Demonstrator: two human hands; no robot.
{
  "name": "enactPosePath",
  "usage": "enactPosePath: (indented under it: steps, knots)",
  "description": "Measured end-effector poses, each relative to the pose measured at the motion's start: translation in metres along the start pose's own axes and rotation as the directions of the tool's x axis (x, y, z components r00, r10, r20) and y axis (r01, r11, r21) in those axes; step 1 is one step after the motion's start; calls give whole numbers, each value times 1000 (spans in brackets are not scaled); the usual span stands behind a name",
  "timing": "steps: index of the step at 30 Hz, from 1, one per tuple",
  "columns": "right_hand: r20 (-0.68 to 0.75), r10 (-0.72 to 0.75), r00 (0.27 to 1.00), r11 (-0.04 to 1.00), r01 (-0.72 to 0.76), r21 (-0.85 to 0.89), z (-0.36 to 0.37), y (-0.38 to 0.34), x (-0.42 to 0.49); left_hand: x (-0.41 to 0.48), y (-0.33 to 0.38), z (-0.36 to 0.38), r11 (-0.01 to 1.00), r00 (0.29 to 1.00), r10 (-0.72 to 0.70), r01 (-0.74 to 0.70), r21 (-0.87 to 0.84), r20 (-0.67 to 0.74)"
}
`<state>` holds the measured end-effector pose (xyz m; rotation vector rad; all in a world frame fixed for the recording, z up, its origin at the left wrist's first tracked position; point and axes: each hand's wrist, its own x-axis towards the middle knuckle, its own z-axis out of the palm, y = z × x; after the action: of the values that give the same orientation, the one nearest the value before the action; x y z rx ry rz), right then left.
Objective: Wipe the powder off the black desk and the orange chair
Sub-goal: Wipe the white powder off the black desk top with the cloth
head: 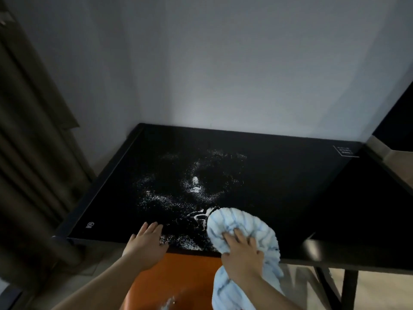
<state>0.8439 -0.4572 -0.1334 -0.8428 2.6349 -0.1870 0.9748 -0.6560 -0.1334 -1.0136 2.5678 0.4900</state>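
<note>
White powder (192, 189) lies scattered over the middle and front of the black desk (290, 180), thickest in a small heap at its centre. My right hand (242, 253) grips a light blue striped towel (241, 222) bunched on the desk's front edge, its tail hanging down past my wrist. My left hand (147, 242) rests flat on the front edge with straight fingers, beside the powder. Below the desk the orange chair (176, 280) shows, with a patch of powder on its seat (167, 304).
The desk stands in a corner against a pale wall (223, 74). A brown curtain (29, 153) hangs at the left. A darker desk section (368, 220) with black legs (348, 287) joins on the right.
</note>
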Motion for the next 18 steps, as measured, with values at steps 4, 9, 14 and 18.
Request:
enactPosePath:
  steps: [4,9,14,18]
  knots:
    - [-59,-53,997,985,61,161,5,-30,-3,8,-20,-2,997,996,72,-72,9,45]
    - [-158,-102,982,988,119,101,-9,-41,-3,15,-39,-9,982,983,169,-174,69,70]
    - [-237,233,943,965,-194,175,-1,-46,-11,17,-48,-11,969,963,240,-246,38,122]
    - [-123,99,987,993,-89,82,21,-73,-23,18,-57,-8,961,953,268,-275,29,141]
